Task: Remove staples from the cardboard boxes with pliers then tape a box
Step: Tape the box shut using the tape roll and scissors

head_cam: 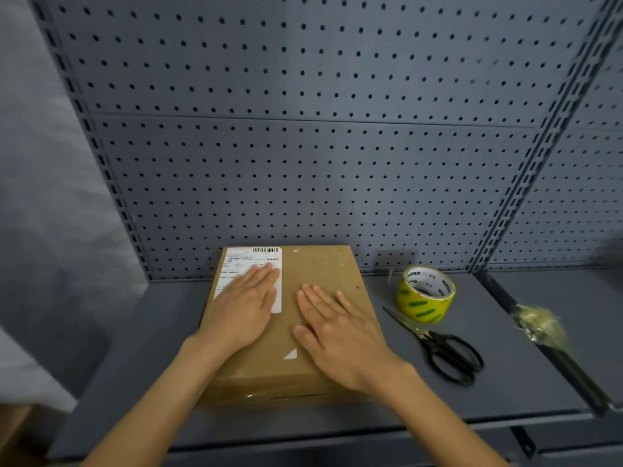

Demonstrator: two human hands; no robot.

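Note:
A closed brown cardboard box point(320, 264) lies flat on the grey shelf point(141, 348), with a white shipping label point(236, 261) at its far left corner. My left hand point(242, 308) presses flat on the box's left half, fingers straight and partly covering the label. My right hand point(337, 332) presses flat on the right half, fingers straight. Clear tape glints along the box's near side. A yellow roll of tape point(425, 294) stands to the right of the box. No pliers are in view.
Black-handled scissors point(441, 348) lie right of the box, in front of the tape roll. A crumpled wad of clear tape point(539, 325) sits on the shelf's right divider rail. A grey pegboard wall point(303, 146) rises behind the shelf.

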